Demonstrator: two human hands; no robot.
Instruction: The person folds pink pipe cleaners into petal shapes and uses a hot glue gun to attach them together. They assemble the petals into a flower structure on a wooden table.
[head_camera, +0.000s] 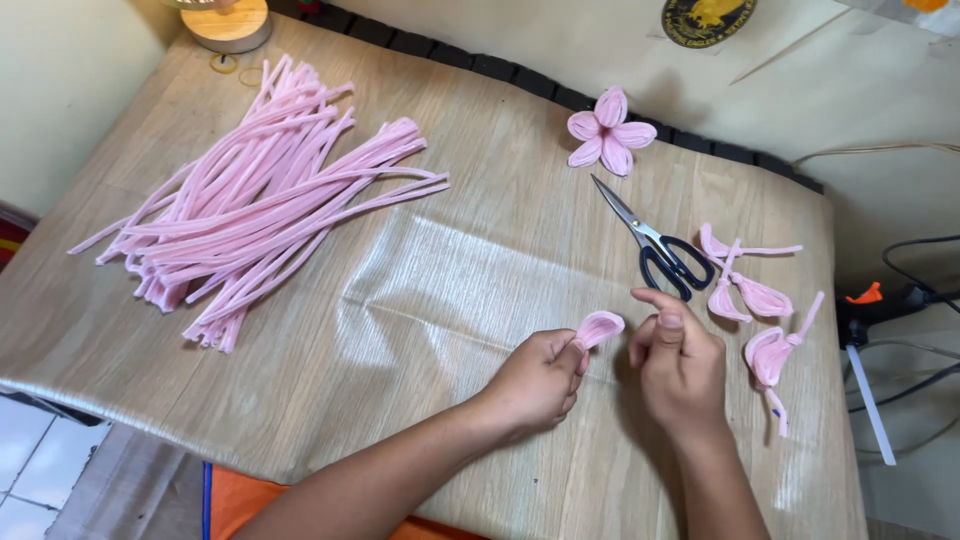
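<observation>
My left hand (538, 380) pinches a small pink pipe-cleaner petal (600, 326) between thumb and fingers, just above the wooden table (430, 300). My right hand (678, 360) sits close beside it with fingers curled; whether it grips the petal's stem is hidden. Black-handled scissors (655, 245) lie just beyond my right hand. To the right of that hand lie several finished pink petals (760, 300) with twisted stems.
A big heap of straight pink pipe cleaners (260, 195) covers the table's left half. A finished pink flower (608, 133) lies near the far edge. A round wooden lamp base (228, 22) stands at the far left corner. Cables (915, 290) run off the right side.
</observation>
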